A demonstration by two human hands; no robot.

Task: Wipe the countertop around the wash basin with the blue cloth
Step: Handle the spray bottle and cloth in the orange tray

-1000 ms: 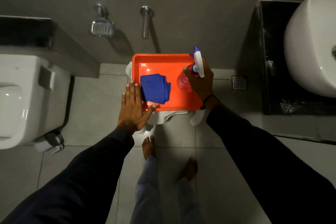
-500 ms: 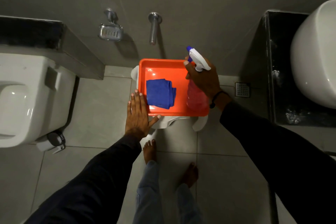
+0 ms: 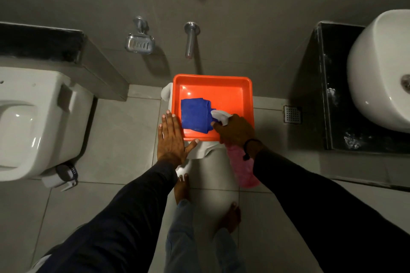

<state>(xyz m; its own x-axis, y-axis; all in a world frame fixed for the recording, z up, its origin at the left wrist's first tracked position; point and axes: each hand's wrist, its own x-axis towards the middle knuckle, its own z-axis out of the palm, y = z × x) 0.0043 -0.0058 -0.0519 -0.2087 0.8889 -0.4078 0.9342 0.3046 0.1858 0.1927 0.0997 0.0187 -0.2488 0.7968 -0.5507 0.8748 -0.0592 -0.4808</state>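
A folded blue cloth (image 3: 194, 115) lies in an orange tray (image 3: 230, 93) that rests on a white stool against the wall. My left hand (image 3: 172, 137) lies flat, fingers spread, on the tray's near-left corner. My right hand (image 3: 236, 129) grips a pink spray bottle (image 3: 243, 166) by its white trigger head, lifted off the tray and tilted toward me. The white wash basin (image 3: 377, 73) sits on a black countertop (image 3: 330, 86) at the far right.
A white toilet (image 3: 35, 122) fills the left side, under a dark ledge. A metal soap dish (image 3: 140, 44) and a wall spout (image 3: 190, 40) hang above the tray. A floor drain (image 3: 292, 114) lies between tray and counter. My bare feet stand on grey tiles.
My right hand has lifted the spray bottle off the tray's right side and drawn it toward me, tilting it. The left hand stays on the tray's corner.
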